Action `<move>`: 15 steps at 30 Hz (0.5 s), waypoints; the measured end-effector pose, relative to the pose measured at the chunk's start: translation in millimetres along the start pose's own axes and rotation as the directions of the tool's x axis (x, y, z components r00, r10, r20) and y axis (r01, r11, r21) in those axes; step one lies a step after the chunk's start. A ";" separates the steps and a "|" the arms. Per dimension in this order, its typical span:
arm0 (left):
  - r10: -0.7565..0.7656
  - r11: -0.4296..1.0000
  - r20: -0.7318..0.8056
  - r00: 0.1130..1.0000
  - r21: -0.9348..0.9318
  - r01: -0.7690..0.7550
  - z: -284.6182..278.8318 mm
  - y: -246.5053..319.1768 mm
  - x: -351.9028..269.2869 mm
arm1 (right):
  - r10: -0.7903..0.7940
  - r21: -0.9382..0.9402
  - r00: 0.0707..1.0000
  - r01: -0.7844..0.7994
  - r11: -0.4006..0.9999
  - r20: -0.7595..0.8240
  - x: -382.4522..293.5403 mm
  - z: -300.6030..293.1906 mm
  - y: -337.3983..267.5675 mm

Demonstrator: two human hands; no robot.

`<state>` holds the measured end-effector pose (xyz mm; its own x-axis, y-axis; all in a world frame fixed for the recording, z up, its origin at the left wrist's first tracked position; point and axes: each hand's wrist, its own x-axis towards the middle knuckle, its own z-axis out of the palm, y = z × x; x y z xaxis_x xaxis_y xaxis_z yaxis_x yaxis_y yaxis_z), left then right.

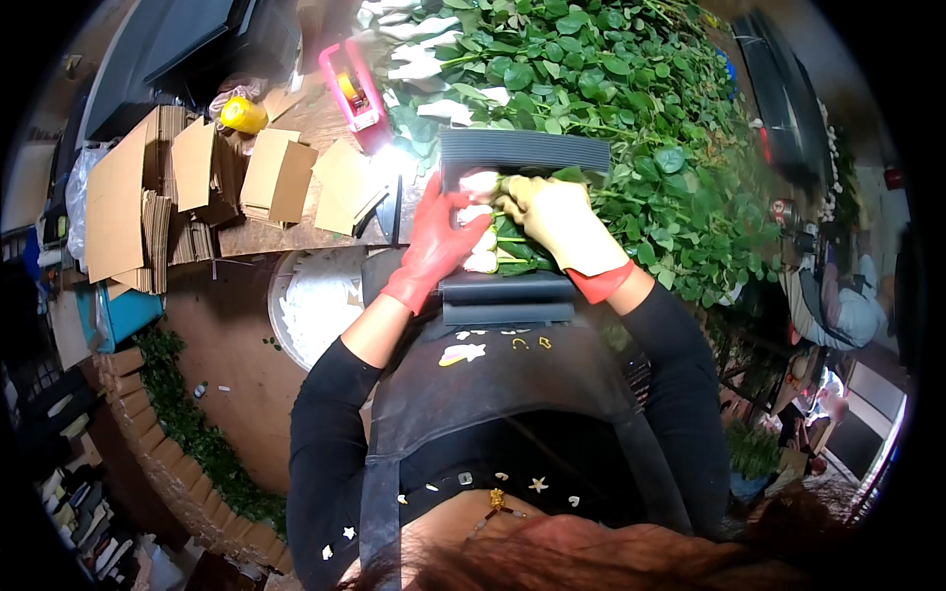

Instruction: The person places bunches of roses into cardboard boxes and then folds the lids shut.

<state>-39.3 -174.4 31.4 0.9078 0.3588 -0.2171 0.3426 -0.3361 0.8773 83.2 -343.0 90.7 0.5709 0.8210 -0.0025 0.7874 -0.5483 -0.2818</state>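
My left hand (443, 240), in a red rubber glove, lies curved around the heads of several pale roses (482, 260), touching them. My right hand (550, 218), in a cream glove over a red one, has its fingers at the neck of a pale pink rose (480, 183). The roses lie side by side in a dark corrugated sheet (525, 150), its far side raised and its near part (510, 288) at the apron. Their stems run to the right beneath my right hand.
A large heap of leafy rose stems (628, 89) covers the bench's right. Cardboard pieces (277, 177) stand at the left, with a pink tape dispenser (358, 100) and scissors (388, 210) nearby. A round white tub (318, 303) sits below the bench edge. Another person (842, 303) is at far right.
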 end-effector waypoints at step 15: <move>-0.086 0.981 0.076 0.993 -0.168 0.098 -0.8 1.8 -0.9 | -0.015 0.197 1.000 0.013 0.980 0.007 -0.9 -4.2 9.2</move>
<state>-39.7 -174.7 33.5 0.8907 0.3193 -0.3237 0.3842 -0.1480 0.9113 90.9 -349.5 92.1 0.5576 0.8301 -0.0049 0.7336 -0.4955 -0.4651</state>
